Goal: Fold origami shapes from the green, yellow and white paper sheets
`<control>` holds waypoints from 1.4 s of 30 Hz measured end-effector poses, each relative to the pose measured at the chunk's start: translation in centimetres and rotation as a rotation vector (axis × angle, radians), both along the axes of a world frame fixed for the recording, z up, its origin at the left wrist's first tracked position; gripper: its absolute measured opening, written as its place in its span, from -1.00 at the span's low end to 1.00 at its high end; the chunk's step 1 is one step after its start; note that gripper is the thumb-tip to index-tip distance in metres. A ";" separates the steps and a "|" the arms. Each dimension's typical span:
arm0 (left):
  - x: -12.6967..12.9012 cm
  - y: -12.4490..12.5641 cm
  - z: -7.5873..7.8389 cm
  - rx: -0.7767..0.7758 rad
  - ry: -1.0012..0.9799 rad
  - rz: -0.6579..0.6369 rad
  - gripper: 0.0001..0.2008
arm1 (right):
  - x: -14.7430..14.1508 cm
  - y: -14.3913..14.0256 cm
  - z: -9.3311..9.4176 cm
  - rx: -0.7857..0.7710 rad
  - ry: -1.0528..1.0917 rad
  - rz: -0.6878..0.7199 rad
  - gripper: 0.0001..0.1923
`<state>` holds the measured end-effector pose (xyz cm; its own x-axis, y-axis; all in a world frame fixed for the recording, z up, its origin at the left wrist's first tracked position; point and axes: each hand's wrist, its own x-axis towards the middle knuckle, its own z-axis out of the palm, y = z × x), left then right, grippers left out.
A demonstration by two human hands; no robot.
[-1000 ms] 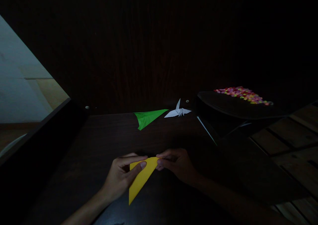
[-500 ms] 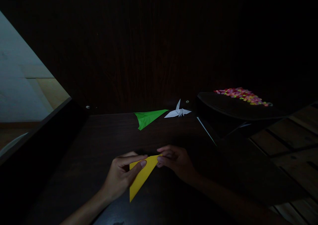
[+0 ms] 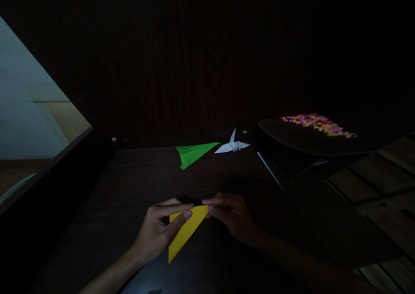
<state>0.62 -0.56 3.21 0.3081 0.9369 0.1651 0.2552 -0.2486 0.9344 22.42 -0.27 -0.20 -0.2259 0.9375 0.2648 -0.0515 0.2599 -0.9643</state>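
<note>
A folded yellow paper [image 3: 184, 234], long and pointed toward me, lies on the dark wooden table [image 3: 136, 186]. My left hand [image 3: 158, 229] presses it down, forefinger laid across its upper part. My right hand [image 3: 231, 214] pinches the paper's far right corner with its fingertips. Further back on the table lie a green folded paper [image 3: 193, 152] and, to its right, a small white paper crane [image 3: 233, 145].
A dark tray [image 3: 301, 140] at the right holds several small bright beads [image 3: 317, 123]. A thin pale stick [image 3: 269, 169] slants beside it. Slatted wood [image 3: 382, 186] lies at the far right, and pale floor [image 3: 29, 125] shows at the left.
My right hand's fingertips have shifted slightly along the yellow paper's upper right corner. The left hand and the paper stay almost still.
</note>
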 end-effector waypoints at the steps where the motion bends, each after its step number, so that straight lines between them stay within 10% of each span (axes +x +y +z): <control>1: 0.0 0.0 0.1 0.004 -0.005 0.002 -0.80 | 0.0 0.0 0.0 -0.027 0.013 0.004 -0.80; 10: 0.0 0.1 0.2 -0.005 -0.065 0.020 -0.82 | -0.6 0.0 -0.3 -0.353 0.107 0.165 -0.68; 42: -0.1 0.1 -0.3 -0.198 -0.146 -0.039 -0.76 | -0.9 -0.3 0.0 -0.318 0.056 0.166 -0.44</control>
<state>0.55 -0.49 2.93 0.3311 0.9433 0.0250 0.1076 -0.0641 0.9921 21.57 -0.54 -0.22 -0.3750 0.9269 -0.0175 -0.1232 -0.0685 -0.9900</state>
